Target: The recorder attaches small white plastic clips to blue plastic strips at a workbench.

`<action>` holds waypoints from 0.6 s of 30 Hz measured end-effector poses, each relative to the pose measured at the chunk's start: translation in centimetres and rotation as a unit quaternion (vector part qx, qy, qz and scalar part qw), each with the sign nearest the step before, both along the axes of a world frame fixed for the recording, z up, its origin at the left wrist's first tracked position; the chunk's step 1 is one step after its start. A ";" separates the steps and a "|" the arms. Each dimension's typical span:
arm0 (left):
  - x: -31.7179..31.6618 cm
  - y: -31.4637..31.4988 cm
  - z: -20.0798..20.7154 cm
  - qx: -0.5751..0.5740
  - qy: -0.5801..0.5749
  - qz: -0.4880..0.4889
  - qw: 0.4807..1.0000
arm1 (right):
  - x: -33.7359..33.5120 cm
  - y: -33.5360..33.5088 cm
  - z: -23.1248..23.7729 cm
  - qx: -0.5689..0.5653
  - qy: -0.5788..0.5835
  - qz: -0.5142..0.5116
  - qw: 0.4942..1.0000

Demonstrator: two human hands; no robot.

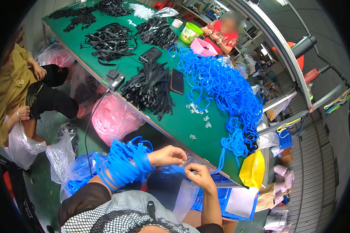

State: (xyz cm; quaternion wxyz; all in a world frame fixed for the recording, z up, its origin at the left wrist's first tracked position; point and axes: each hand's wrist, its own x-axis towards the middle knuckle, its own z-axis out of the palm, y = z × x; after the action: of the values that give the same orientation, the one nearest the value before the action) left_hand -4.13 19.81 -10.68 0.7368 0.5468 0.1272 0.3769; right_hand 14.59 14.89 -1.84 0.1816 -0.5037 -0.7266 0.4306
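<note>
My left hand (168,155) and my right hand (199,174) meet just below the near edge of the green table (175,124), both pinching one blue rubber strap (177,169) and a small clear piece between the fingers. A thick bundle of blue straps (125,163) hangs looped around my left forearm. A large heap of the same blue straps (221,89) covers the right side of the table. Small clear plastic pieces (196,109) lie scattered beside that heap.
Piles of black straps (149,87) cover the table's middle and far end, with a dark phone (177,81), a pink tub (203,47) and a green tub (191,32). A yellow bin (252,171) sits at the right. One person sits at left, another at the far end.
</note>
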 end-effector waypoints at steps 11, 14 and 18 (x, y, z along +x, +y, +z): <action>-0.8 -5.1 1.3 -0.021 -0.024 -0.010 0.999 | -0.4 -5.0 -0.4 0.077 -0.010 -0.001 0.997; -1.3 -4.9 2.3 0.043 -0.010 0.097 0.994 | -0.7 -5.2 0.0 0.132 -0.001 0.013 0.991; -2.1 -5.0 4.0 -0.022 -0.090 0.115 0.989 | -1.6 -5.6 1.9 0.166 -0.010 0.035 0.985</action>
State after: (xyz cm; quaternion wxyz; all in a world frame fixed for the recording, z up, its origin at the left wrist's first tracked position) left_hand -6.18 14.84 -6.64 0.7091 0.4758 0.1302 0.5038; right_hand 13.01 9.27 0.10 0.2404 -0.4447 -0.8070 0.3051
